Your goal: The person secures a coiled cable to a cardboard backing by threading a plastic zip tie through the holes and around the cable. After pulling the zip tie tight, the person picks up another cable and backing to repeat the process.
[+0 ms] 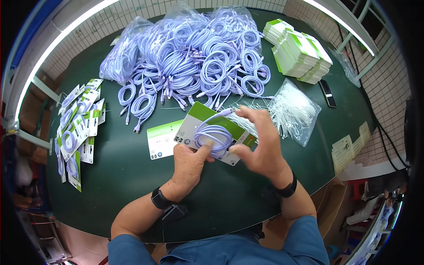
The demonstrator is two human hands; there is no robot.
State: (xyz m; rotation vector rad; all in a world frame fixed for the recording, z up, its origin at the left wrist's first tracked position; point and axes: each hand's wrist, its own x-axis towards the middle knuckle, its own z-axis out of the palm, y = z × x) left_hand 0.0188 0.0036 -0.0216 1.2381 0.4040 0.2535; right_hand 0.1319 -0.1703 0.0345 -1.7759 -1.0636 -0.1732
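Note:
In my left hand is a green and white backing card, tilted above the table. A coiled lilac cable lies on its face, and my left thumb presses on the coil. One cable end, with a metal plug, sticks up past the card's upper edge. My right hand is at the card's right side, thumb and index finger spread apart. The index fingertip is close to the plug; whether it touches cannot be told. The thumb tip is by the card's right part. Partly under the held card, another green and white card lies on the table.
A large heap of coiled lilac cables, partly in clear bags, covers the far side of the green table. Carded cables are piled at left. Card stacks, a bag of white ties, a dark phone-like object and paper slips are right.

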